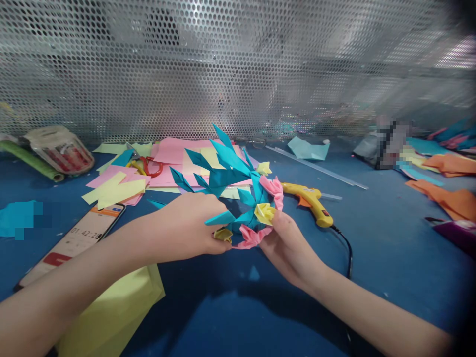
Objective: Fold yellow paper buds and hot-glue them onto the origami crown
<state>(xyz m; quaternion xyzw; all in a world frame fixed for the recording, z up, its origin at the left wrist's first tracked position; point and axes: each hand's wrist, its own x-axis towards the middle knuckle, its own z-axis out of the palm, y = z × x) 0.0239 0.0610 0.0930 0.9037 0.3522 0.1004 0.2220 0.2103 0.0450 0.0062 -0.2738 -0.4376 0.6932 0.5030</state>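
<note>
Both of my hands hold up a folded-paper flower arrangement (pixel 247 218) above the blue table. It has teal pointed leaves fanning to the upper left, with pink and yellow paper flowers along its right and lower sides. My left hand (pixel 193 223) is closed around its lower left part, next to a small yellow flower; the fingertips are partly hidden. On the other side my right hand (pixel 286 245) pinches the rim by a yellow flower (pixel 265 213), thumb in front. Just behind the right hand lies a yellow glue gun (pixel 310 198) with an orange trigger.
Pink and yellow paper sheets (pixel 174 151) and red-handled scissors (pixel 151 167) lie behind. A phone (pixel 80 238) and a yellow sheet (pixel 122 312) are at left, with a clear jar (pixel 59 151) beyond. Glue sticks (pixel 316 167) and orange paper (pixel 444 198) lie right. A perforated metal panel (pixel 223 64) bounds the back.
</note>
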